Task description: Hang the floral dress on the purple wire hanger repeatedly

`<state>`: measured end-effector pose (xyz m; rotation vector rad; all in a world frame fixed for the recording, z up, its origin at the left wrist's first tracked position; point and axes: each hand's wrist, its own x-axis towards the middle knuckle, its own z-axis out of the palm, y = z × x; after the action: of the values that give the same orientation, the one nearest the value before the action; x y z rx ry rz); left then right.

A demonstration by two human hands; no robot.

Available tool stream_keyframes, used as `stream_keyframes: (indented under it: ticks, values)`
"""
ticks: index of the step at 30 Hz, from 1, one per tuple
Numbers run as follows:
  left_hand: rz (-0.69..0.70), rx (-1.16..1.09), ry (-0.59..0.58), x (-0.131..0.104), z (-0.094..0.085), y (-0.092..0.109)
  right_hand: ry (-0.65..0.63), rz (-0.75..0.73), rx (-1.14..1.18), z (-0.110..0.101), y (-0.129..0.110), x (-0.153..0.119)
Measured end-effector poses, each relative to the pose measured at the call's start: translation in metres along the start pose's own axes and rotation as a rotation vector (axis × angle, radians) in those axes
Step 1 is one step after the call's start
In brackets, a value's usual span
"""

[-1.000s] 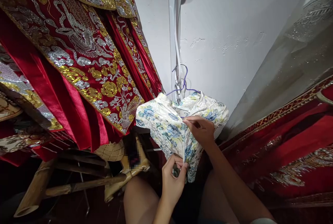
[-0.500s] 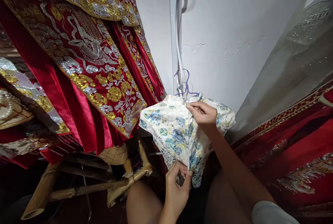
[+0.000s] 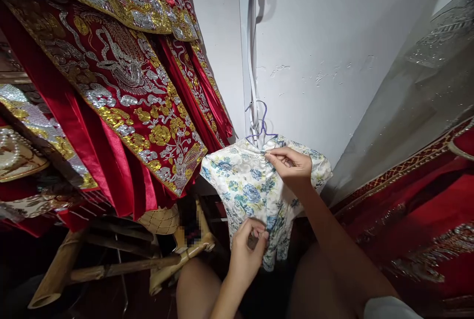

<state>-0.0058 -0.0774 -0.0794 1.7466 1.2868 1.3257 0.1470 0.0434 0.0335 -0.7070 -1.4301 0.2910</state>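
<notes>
A short-sleeved white floral top (image 3: 252, 193), patterned in blue, green and yellow, hangs on a purple wire hanger (image 3: 263, 124) in front of me. My right hand (image 3: 292, 166) pinches the cloth just below the neckline, at the upper end of the vertical centre line. Lower on that same line, my left hand (image 3: 247, 247) has thumb and fingertips closed at the fabric near the waist. Whatever small part lies between the fingertips is hidden. Below my hands the hem hangs in loose flaps.
A white strap (image 3: 249, 52) runs down the wall (image 3: 314, 27) to the hanger. Red costumes with gold and silver embroidery (image 3: 148, 106) hang at the left. Below them stands a bamboo frame (image 3: 99, 272). More red sequined cloth (image 3: 418, 220) is at the right.
My left hand has moved up and slightly left along the centre line. The top was drawn toward me and now hangs flatter. My right hand stays near the neckline.
</notes>
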Motion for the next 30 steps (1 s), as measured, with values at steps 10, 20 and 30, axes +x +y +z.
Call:
stream_keyframes:
  ticks: [10, 20, 30]
  values:
    - [0.445, 0.056, 0.135, 0.145, -0.025, 0.072, -0.060, 0.020, 0.022, -0.006, -0.009, -0.001]
    - [0.527, 0.156, 0.313, 0.164, -0.020, 0.081, -0.191, -0.139, -0.064, 0.000, 0.020, -0.009]
    - [0.186, -0.208, 0.640, 0.215, -0.101, 0.018, -0.556, 0.243, 0.212, -0.016, -0.020, -0.055]
